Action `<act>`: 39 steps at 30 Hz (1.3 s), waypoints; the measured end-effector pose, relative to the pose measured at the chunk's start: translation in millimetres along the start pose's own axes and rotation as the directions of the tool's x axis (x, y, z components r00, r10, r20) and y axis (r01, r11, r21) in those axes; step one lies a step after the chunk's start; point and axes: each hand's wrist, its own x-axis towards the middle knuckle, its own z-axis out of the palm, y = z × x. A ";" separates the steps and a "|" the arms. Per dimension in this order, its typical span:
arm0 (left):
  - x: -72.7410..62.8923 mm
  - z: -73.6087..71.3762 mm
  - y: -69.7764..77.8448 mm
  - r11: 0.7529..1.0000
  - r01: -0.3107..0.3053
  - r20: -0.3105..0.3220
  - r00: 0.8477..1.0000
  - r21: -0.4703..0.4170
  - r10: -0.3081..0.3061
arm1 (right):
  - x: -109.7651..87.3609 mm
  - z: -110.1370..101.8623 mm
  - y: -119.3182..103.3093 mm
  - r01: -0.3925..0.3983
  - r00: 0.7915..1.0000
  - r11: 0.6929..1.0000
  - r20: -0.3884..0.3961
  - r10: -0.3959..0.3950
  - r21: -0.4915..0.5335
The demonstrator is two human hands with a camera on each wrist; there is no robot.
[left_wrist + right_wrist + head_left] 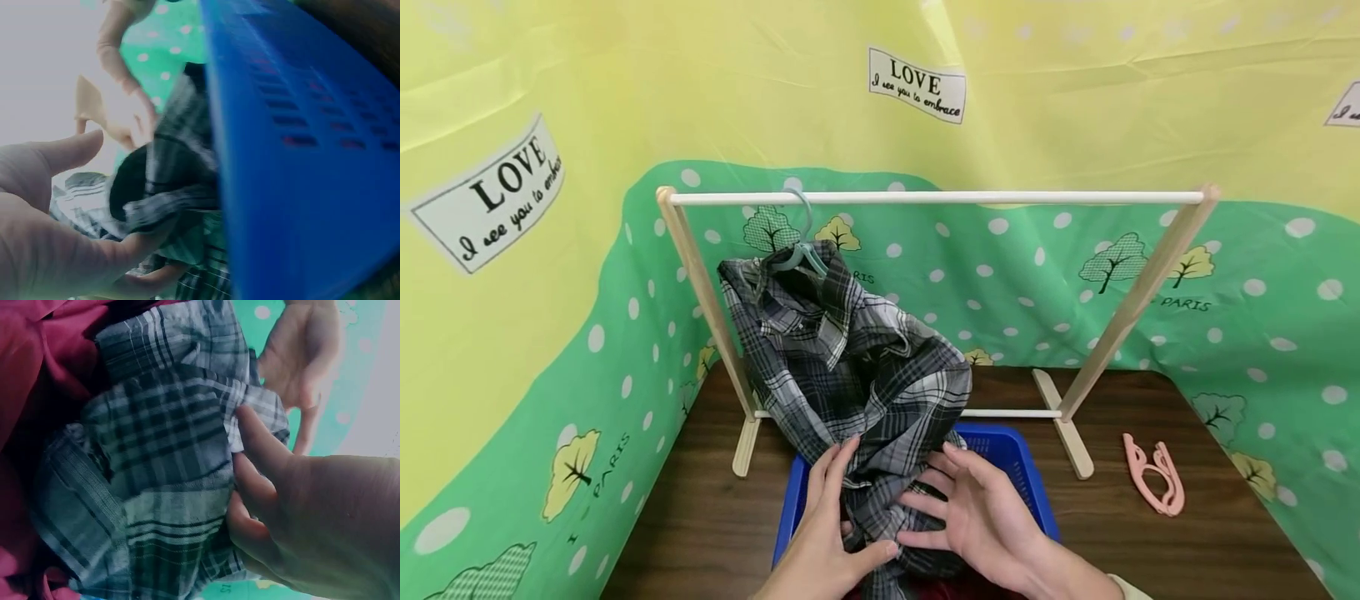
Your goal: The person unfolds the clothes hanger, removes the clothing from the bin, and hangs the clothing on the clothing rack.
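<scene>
A grey and black plaid shirt (842, 375) hangs by its collar area from a pale blue hanger (805, 250) on the rack's white rod. Its lower part bunches down over a blue basket (1018, 467). My left hand (831, 533) touches the cloth from the left, fingers extended and thumb apart. From the other side, my right hand (988, 517) rests spread fingers against the shirt's lower folds. In the left wrist view, some fingers of the left hand (69, 231) are partly hidden behind the fabric. The right wrist view has the right hand's fingertips (250, 472) along the plaid edge.
The wooden rack (1120, 325) stands on a dark brown table (1120, 550). A pink folding hanger (1157, 475) lies at the right. Dark red cloth (25, 425) is beside the shirt in the right wrist view. A yellow and green printed curtain (1037, 283) surrounds the table.
</scene>
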 end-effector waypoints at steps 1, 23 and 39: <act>2.1 0.4 0.0 0.999 -0.018 -0.006 1.000 0.039 0.018 | -0.2 0.7 -0.1 0.000 1.000 1.000 0.005 0.000 0.009; 35.1 1.9 -15.2 0.885 -0.228 -0.226 0.913 0.406 0.339 | -15.9 -21.2 3.7 0.022 0.995 0.999 0.100 -0.019 -0.027; 42.4 -13.6 -12.8 0.974 -0.177 -0.313 0.925 0.142 0.214 | -88.6 -102.7 17.6 0.061 0.787 0.302 -0.140 -0.601 -0.951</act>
